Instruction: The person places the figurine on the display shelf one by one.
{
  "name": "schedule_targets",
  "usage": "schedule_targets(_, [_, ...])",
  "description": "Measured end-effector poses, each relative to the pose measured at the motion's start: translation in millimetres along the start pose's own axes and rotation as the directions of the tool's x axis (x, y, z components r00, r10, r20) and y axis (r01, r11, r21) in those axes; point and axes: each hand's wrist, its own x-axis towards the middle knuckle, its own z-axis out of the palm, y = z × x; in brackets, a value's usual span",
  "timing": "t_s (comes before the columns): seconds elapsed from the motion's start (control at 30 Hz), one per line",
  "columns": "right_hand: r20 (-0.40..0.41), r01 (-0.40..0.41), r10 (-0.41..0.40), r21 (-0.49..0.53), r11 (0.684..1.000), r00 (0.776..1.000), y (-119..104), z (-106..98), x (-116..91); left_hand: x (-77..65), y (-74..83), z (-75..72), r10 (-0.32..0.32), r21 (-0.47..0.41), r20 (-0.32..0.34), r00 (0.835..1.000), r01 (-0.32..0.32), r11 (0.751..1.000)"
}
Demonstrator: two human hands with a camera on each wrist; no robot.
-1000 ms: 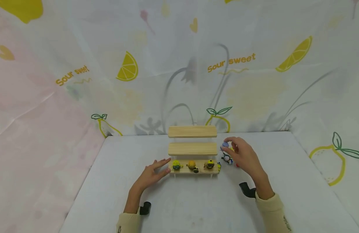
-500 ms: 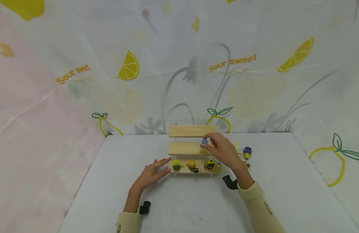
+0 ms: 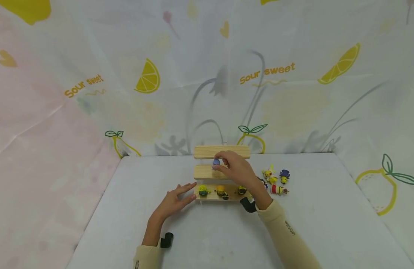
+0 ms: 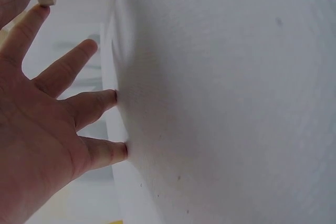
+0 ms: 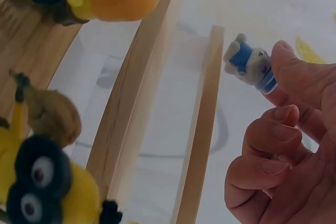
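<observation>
The right hand (image 3: 238,171) pinches the blue figure (image 3: 216,163) at the middle shelf (image 3: 202,172); the left hand (image 3: 176,202), fingers spread, touches the lowest shelf (image 3: 211,197); a light pinch, wrist clear of the toys (image 3: 202,191) below, should serve best.

This looks like a screened-off tabletop booth, with creased lemon-printed sheets (image 3: 183,48) walling in a white table (image 3: 217,235).

Head view facing forward-down, wrist views close, shelf (image 3: 203,172) shared
</observation>
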Motion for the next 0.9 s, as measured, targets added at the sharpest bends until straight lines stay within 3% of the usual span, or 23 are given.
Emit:
schedule_targets(0.43, [0.035, 0.041, -0.040, -0.044, 0.998, 0.999, -24.4, 22.2, 19.8, 0.3, -0.2, -0.7, -0.002, -0.001, 0.005, 1.000, 0.002, 1.000])
schedule_targets(0.73, [0.122, -0.050, 0.062, -0.101, 0.994, 0.991, -27.9, 35.4, 31.9, -0.1, 1.0, -0.7, -0.012, -0.015, 0.003, 1.000, 0.012, 1.000])
schedule_targets(0.9, [0.156, -0.061, 0.074, -0.087, 0.994, 0.985, -28.3, 39.4, 35.4, 0.3, 0.7, -0.9, -0.023, -0.018, 0.005, 1.000, 0.024, 1.000])
